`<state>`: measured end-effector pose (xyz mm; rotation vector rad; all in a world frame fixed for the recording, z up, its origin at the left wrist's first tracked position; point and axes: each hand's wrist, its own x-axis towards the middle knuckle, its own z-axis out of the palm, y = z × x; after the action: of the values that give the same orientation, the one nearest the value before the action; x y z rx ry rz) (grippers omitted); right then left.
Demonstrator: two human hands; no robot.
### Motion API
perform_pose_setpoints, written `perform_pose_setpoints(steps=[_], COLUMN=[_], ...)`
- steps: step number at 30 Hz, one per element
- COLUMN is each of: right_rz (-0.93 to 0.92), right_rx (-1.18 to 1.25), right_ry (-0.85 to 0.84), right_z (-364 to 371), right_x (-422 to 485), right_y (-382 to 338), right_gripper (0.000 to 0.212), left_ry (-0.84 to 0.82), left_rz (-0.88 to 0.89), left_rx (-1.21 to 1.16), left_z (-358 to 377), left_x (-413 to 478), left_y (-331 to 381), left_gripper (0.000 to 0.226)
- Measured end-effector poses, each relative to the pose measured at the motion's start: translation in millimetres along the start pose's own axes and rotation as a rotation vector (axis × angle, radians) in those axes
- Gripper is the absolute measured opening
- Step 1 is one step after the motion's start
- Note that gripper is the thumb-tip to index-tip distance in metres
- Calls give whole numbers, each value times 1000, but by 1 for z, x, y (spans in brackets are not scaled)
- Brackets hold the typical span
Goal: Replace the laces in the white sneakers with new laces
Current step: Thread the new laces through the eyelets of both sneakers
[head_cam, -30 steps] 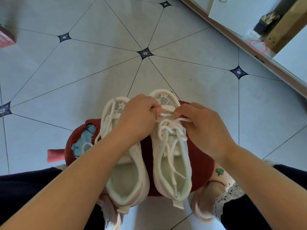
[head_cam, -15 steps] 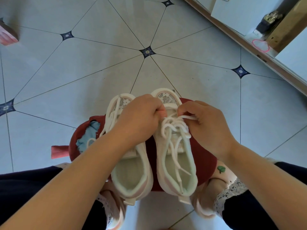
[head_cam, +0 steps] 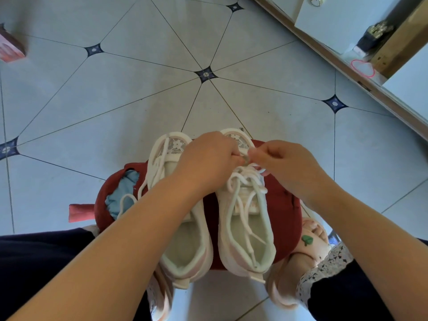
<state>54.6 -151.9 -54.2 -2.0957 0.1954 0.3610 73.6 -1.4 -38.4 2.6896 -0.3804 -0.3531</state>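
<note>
white lace (head_cam: 246,181) is being worked on the right-hand sneaker (head_cam: 266,230), on a red cushion (head_cam: 283,205); left hand (head_cam: 206,163) and right hand (head_cam: 289,167), now shifted toeward, are both pinching it, suggesting lacing unfinished.

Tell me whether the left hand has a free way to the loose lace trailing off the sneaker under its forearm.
Probably yes: the loose lace lies uncovered on the blue cloth. The left hand must first release the lacing it grips on the other sneaker.
</note>
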Motion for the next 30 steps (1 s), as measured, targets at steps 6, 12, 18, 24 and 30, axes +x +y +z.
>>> perform_pose_setpoints(steps=[6, 12, 18, 24, 30], right_rz=[-6, 105, 110, -100, -190], right_rx=[-305, -151, -54, -327, -355], right_ry=[39, -117, -108, 13, 26], right_z=[6, 2, -5, -2, 7], right_x=[5, 3, 1, 1, -2], right_y=[-8, -5, -7, -13, -26], right_gripper=[22, 12, 9, 16, 8], left_ry=[118, 221, 264, 208, 220], left_rz=[-132, -256, -280, -296, -283], left_rx=[-285, -690, -872, -997, -749], left_z=[9, 6, 1, -2, 4], left_x=[2, -2, -7, -18, -17], left_y=[-1, -10, -12, -14, -17], left_gripper=[20, 12, 21, 21, 19])
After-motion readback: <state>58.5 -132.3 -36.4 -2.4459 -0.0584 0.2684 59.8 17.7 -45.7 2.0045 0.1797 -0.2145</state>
